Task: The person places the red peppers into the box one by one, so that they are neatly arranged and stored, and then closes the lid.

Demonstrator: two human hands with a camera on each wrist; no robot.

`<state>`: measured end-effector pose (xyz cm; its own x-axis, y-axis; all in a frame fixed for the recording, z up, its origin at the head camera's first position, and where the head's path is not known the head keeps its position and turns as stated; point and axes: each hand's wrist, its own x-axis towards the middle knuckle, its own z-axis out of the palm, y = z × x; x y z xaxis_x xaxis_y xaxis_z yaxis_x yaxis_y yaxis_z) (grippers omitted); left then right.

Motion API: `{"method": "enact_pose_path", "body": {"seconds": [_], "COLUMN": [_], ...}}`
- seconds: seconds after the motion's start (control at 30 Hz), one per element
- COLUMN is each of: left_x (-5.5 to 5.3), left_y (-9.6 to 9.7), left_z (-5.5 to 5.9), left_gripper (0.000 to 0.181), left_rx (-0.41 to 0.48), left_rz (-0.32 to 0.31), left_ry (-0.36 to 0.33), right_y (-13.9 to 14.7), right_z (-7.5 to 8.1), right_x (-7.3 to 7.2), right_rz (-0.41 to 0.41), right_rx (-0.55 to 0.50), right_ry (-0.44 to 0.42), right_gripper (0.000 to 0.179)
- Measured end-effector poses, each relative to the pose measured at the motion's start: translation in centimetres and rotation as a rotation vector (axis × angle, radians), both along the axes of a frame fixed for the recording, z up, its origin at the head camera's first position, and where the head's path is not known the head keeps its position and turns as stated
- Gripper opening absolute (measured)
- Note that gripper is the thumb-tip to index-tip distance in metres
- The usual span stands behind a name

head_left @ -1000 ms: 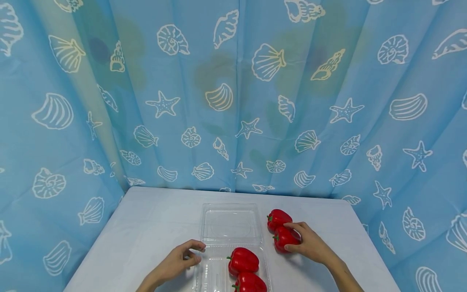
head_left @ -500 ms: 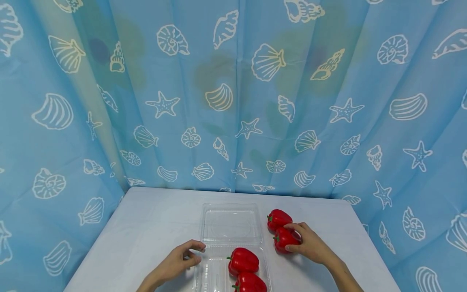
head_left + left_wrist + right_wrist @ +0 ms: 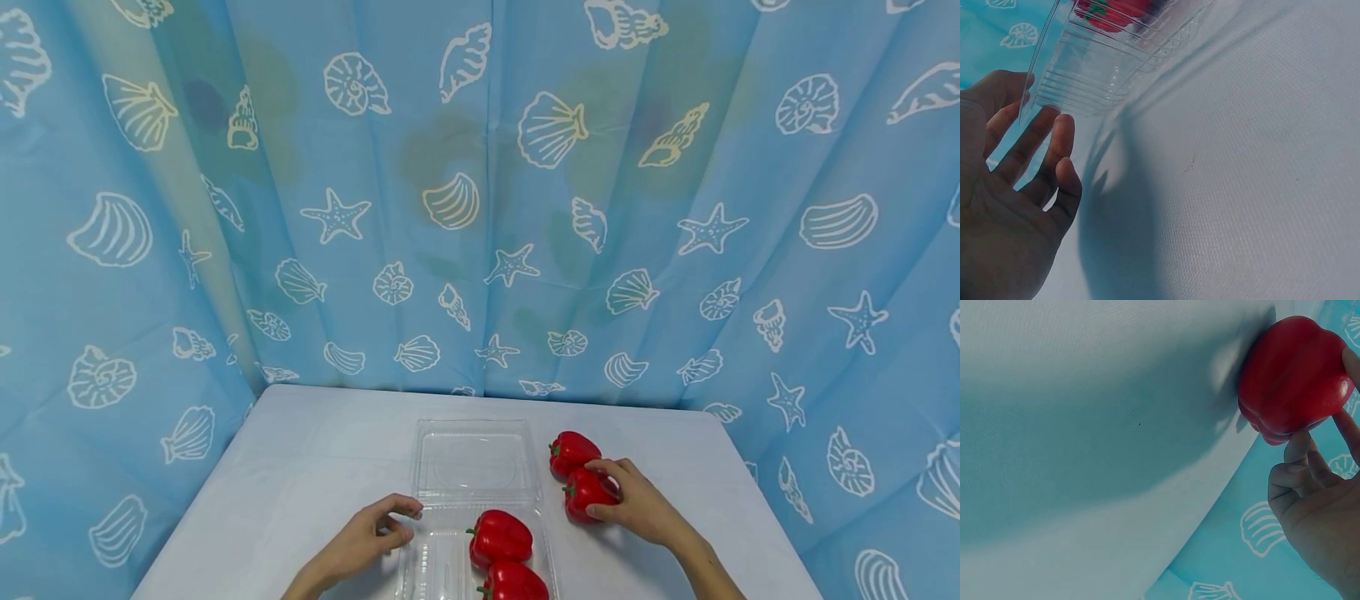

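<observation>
Head view, lower right of the frame: from where I stand, the person's right hand [image 3: 637, 507] has the held pepper [image 3: 588, 497] pinched between curved fingers and thumb, just below the farther pepper [image 3: 573, 452] on the white counter [image 3: 330, 450]. I can't tell whether it's clear of the surface. At bottom centre lies a clear container [image 3: 444, 575], lid [image 3: 474, 458] folded back, two packed peppers [image 3: 501, 537] along its right side. The left hand [image 3: 363, 540] waits at its left rim, fingers parted and loosely curved, perhaps touching.

Right wrist view shows glossy, smooth skin, so I'd expect a light, fairly stiff pepper that could slip sideways. The broad flanks look the best hold, away from the small green stem. The thin container would probably flex if squeezed.
</observation>
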<state>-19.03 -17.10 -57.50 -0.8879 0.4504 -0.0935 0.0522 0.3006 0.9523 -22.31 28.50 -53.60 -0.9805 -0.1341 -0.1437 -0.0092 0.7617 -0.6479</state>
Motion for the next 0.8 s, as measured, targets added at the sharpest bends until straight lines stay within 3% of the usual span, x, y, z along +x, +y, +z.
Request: {"method": "enact_pose_path", "body": {"seconds": [0.37, 0.8], "left_x": [0.0, 0.0], "left_y": [0.1, 0.0], "left_z": [-0.1, -0.1], "left_gripper": [0.038, 0.037], "left_rx": [0.003, 0.015], "left_rz": [0.005, 0.005], "left_ry": [-0.008, -0.010], "right_y": [-0.1, -0.9], "right_z": [0.2, 2.1], "right_x": [0.1, -0.1], "right_rz": [0.003, 0.029], "right_rx": [0.002, -0.019], "right_ry": [-0.002, 0.041], "right_gripper": [0.081, 0.082]}}
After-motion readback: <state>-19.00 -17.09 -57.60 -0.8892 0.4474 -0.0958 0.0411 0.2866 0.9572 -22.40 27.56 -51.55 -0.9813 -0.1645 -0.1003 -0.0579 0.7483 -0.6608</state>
